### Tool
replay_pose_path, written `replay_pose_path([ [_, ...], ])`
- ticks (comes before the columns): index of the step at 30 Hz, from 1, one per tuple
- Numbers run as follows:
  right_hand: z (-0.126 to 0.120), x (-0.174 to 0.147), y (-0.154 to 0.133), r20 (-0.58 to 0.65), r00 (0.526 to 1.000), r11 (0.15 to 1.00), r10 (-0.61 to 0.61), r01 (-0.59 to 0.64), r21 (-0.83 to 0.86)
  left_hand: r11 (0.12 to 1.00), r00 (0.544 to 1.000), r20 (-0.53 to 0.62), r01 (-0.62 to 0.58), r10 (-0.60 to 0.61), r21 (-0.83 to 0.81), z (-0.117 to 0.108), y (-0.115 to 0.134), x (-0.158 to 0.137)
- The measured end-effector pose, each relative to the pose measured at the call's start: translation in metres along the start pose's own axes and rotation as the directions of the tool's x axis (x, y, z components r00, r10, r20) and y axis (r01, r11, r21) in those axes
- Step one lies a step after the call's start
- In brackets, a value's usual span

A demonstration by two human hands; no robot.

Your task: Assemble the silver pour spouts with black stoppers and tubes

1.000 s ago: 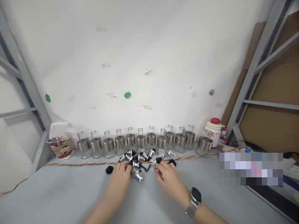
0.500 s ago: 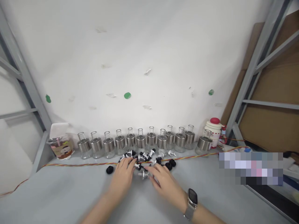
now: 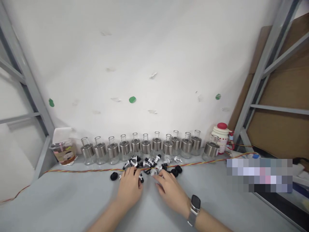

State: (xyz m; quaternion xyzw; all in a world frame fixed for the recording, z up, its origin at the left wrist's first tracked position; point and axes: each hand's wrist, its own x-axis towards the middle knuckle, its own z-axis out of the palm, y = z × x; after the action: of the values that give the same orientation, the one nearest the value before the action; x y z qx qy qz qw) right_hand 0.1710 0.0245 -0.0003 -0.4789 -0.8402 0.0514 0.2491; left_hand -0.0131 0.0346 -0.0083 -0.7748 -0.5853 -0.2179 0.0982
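Observation:
My left hand point(image 3: 130, 187) is palm down at the near left of a loose pile of silver-and-black pour spouts point(image 3: 146, 163). Its fingers are curled over a pour spout point(image 3: 141, 178), whose black and silver end shows beside the fingertips; the rest is hidden. My right hand point(image 3: 171, 190), wearing a watch on the wrist, has thumb and fingers apart. Its fingertips are at a small translucent piece point(image 3: 153, 172) on the pile's near right side. Black round caps point(image 3: 174, 172) lie just beyond the right knuckles, and another black cap point(image 3: 114, 176) sits left of my left hand.
Several glass bottles with metal bands point(image 3: 124, 146) stand along the wall. A twisted red-yellow wire point(image 3: 96, 169) crosses the grey table point(image 3: 72, 199). A drink cup point(image 3: 64, 151) is at the left; a white red-topped container point(image 3: 220, 138) and a blurred-out patch point(image 3: 259, 175) are at the right.
My left hand has curled over the pour spout that lay between my hands and drawn slightly towards me. My right hand has shifted slightly right.

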Motion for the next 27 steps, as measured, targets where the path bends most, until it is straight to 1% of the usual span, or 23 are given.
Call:
replay_pose_path([
  [6, 0.001, 0.001, -0.001, -0.009, 0.999, 0.999, -0.031, 0.031, 0.012, 1.0, 0.999, -0.042, -0.002, 0.001, -0.018, 0.007, -0.011, 0.002],
  [8, 0.0, 0.002, 0.0, -0.031, 0.999, 0.999, -0.031, 0.032, 0.022, 1.0, 0.996, -0.087, -0.001, -0.002, -0.031, 0.006, -0.014, 0.005],
  [11, -0.006, 0.003, 0.0, -0.078, 0.996, 0.997, -0.036, 0.041, 0.071, 0.995, 0.982, -0.186, -0.059, 0.043, -0.08, 0.001, -0.014, 0.004],
  [13, -0.01, 0.002, -0.003, -0.104, 0.994, 0.992, -0.046, 0.057, 0.108, 0.988, 0.975, -0.207, -0.109, 0.085, -0.11, -0.003, -0.008, -0.001],
  [15, -0.015, 0.0, -0.008, -0.111, 0.99, 0.987, -0.083, 0.097, 0.127, 0.987, 0.983, -0.158, -0.117, 0.098, -0.114, -0.007, 0.001, -0.007],
  [17, -0.017, -0.003, -0.013, -0.098, 0.985, 0.98, -0.141, 0.152, 0.125, 0.99, 0.991, -0.099, -0.095, 0.084, -0.104, -0.011, 0.009, -0.013],
  [22, -0.012, -0.007, -0.021, -0.058, 0.962, 0.958, -0.267, 0.272, 0.095, 0.993, 0.999, 0.013, -0.042, 0.044, -0.11, -0.015, 0.021, -0.017],
  [25, -0.006, -0.007, -0.021, -0.028, 0.954, 0.951, -0.298, 0.299, 0.074, 0.994, 0.996, 0.075, -0.031, 0.039, -0.107, -0.017, 0.023, -0.017],
  [27, -0.004, -0.006, -0.021, -0.02, 0.958, 0.956, -0.286, 0.286, 0.064, 0.994, 0.993, 0.106, -0.038, 0.049, -0.105, -0.018, 0.025, -0.018],
])
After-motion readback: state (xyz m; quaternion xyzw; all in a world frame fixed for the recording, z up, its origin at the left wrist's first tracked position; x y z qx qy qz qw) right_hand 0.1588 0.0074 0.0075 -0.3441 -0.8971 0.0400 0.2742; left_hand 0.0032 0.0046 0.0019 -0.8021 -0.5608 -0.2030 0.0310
